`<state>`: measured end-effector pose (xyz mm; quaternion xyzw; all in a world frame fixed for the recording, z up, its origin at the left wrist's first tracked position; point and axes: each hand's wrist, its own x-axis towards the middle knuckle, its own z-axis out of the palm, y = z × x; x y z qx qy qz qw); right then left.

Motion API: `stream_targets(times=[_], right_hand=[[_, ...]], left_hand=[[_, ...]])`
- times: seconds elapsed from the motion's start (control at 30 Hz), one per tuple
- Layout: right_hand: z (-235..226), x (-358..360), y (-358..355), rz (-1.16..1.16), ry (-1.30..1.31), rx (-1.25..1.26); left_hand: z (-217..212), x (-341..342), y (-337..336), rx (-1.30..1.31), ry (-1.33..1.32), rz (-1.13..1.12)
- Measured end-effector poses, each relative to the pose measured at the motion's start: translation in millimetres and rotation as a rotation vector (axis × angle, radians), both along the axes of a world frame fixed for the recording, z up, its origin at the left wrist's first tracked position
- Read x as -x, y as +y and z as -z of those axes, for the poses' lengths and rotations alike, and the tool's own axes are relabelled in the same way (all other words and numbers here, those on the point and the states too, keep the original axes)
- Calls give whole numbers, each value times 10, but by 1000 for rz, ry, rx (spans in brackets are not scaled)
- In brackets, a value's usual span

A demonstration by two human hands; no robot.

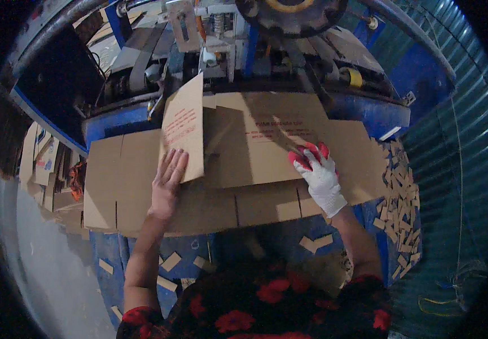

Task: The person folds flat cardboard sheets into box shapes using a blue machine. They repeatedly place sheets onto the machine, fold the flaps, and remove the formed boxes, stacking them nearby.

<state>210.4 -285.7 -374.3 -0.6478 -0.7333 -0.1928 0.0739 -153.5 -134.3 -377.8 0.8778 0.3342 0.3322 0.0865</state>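
My bare left hand lies with stretched fingers against the printed face of a raised cardboard flap; its thumb is hidden. The flap stands tilted up at the left end of a brown printed cardboard sheet. My right hand, in a white glove with red-coated fingers, rests at that sheet's right part. Its fingers are curled together, and what they hold, if anything, cannot be made out. Beneath lies a wider slotted cardboard sheet, reaching past both hands.
A machine with a dark round wheel, belts and a blue crossbar stands beyond the cardboard. Small cardboard offcuts are heaped at the right; several more lie on the blue surface near me. Stacked cardboard is at the left, a corrugated wall at the right.
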Motion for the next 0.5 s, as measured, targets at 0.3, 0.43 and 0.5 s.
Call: stream_targets(times=[0.3, 0.43, 0.5], right_hand=[[108, -470, 1248, 3, -50, 36], [8, -703, 2128, 101, -186, 57], [-96, -763, 2441, 199, -236, 155]], left_hand=[[255, -471, 1291, -193, 136, -5], [159, -910, 1964, -140, 411, -330], [138, -1105, 2160, -90, 438, -464]])
